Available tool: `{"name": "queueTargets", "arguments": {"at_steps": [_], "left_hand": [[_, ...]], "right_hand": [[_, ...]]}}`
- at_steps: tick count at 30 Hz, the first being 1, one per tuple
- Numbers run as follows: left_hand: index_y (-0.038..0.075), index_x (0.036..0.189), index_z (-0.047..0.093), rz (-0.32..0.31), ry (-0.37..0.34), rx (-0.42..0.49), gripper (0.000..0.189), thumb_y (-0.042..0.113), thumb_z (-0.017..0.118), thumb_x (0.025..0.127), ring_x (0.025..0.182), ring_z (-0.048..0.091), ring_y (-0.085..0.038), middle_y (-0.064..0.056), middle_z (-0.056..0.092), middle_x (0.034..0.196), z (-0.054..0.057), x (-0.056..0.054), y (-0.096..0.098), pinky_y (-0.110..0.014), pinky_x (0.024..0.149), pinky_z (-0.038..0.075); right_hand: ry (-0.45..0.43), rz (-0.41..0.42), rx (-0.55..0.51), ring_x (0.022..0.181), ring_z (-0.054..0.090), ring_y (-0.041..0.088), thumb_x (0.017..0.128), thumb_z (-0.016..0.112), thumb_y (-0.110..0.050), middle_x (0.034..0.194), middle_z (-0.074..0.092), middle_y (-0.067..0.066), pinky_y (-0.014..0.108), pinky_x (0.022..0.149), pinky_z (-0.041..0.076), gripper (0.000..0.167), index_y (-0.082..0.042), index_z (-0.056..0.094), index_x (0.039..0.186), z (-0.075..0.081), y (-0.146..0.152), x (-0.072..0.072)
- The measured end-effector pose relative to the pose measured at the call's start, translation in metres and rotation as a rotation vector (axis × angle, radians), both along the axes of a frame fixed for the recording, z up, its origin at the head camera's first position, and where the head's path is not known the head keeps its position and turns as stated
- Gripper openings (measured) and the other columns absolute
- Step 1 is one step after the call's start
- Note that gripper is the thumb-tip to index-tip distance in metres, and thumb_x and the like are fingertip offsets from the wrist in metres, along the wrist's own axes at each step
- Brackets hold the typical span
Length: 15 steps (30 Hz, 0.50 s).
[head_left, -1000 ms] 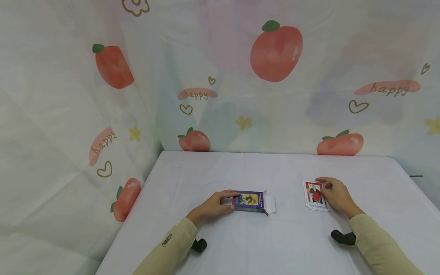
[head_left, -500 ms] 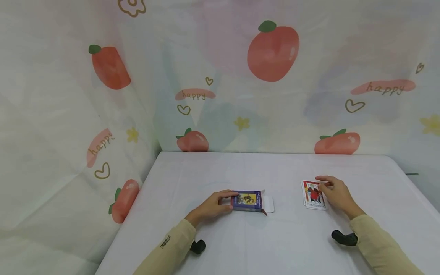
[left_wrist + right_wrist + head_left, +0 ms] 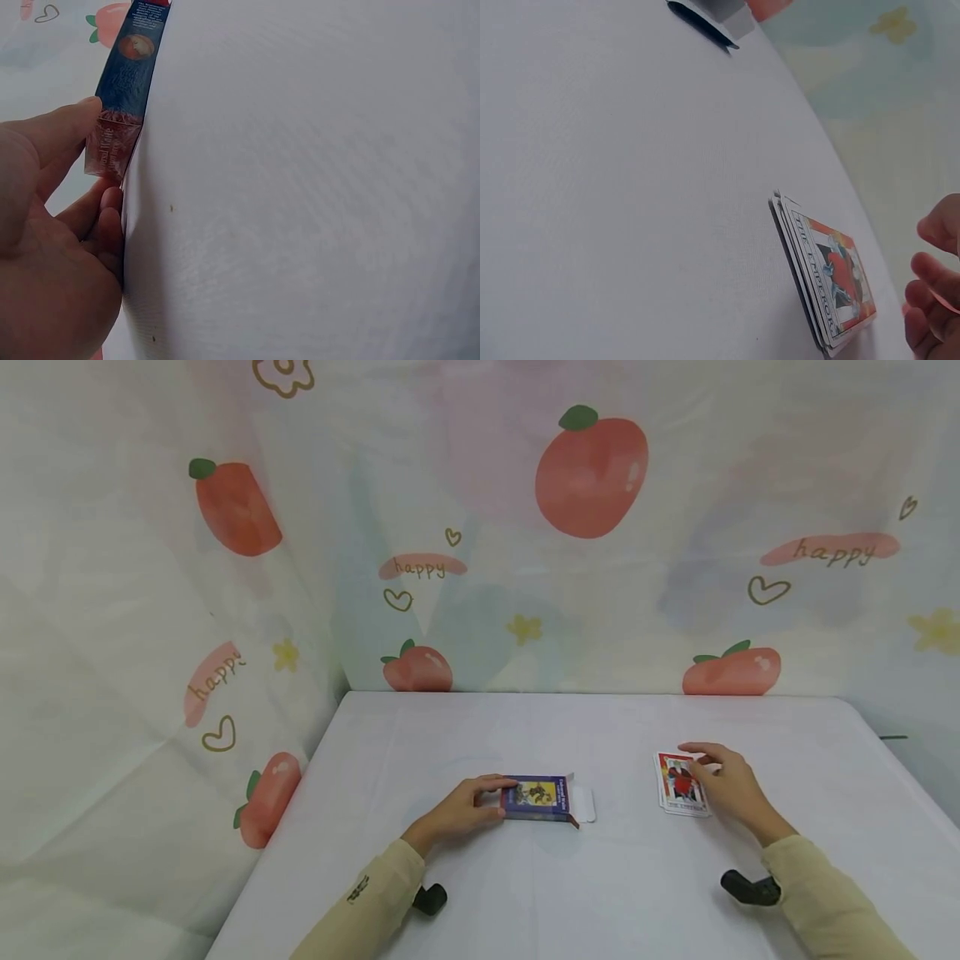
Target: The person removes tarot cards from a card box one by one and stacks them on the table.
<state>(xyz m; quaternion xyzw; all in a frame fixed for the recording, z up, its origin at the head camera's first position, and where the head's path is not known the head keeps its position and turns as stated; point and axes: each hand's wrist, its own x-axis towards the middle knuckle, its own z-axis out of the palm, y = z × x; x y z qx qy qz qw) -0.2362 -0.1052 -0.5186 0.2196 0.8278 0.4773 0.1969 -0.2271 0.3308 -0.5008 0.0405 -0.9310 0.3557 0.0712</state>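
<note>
A blue and purple tarot card box (image 3: pixel 535 797) lies flat on the white tabletop, its white end flap (image 3: pixel 585 804) folded out to the right. My left hand (image 3: pixel 468 810) holds the box's closed left end. In the left wrist view, the thumb (image 3: pixel 82 120) touches one edge of the box's end. To the right of the box lies a face-up stack of tarot cards (image 3: pixel 681 785); its top card reads "THE EMPEROR". Beside the stack is my right hand (image 3: pixel 727 782), fingers loosely bent. A gap separates its fingertips (image 3: pixel 922 262) from the cards in the right wrist view.
White cloth covers the table (image 3: pixel 480 727). A printed fabric backdrop (image 3: pixel 480 485) stands behind it and along the left. Black wrist mounts (image 3: pixel 750 887) sit below both sleeves. Several card edges stick out unevenly from the stack.
The head view has shifted slightly. The right thumb has moved a little on or over the cards, and the stack looks somewhat squarer. The left hand stays on the box.
</note>
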Motion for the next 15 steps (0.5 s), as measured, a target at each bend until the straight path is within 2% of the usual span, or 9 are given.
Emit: {"name": "queueTargets", "arguments": {"at_steps": [5,10,15], "left_hand": [[0.021,0.145,0.058,-0.018,0.026,0.002,0.049,0.013,0.067,0.097,0.146,0.042,-0.035,-0.007,0.046,0.158,0.001,0.0,-0.001,-0.057,0.12,0.034],[0.021,0.145,0.057,-0.019,0.028,0.002,0.049,0.015,0.068,0.097,0.146,0.042,-0.036,-0.008,0.046,0.159,0.002,-0.001,-0.002,-0.058,0.12,0.034],[0.021,0.144,0.058,-0.014,0.032,-0.001,0.049,0.018,0.068,0.097,0.145,0.043,-0.036,-0.009,0.046,0.158,0.001,-0.001,-0.004,-0.058,0.119,0.036]], "right_hand": [[-0.008,0.005,-0.001,0.102,0.057,0.031,0.102,0.056,-0.013,0.122,0.061,0.03,0.016,0.069,0.043,0.034,0.002,0.061,0.132,0.003,-0.006,0.005],[-0.029,0.021,-0.018,0.106,0.055,0.031,0.102,0.057,-0.016,0.125,0.061,0.029,0.015,0.071,0.044,0.035,0.001,0.061,0.133,0.003,-0.011,0.008],[-0.019,0.03,-0.019,0.094,0.053,0.021,0.102,0.057,-0.015,0.113,0.062,0.023,0.018,0.068,0.045,0.034,-0.001,0.062,0.132,0.0,-0.014,0.01]]}}
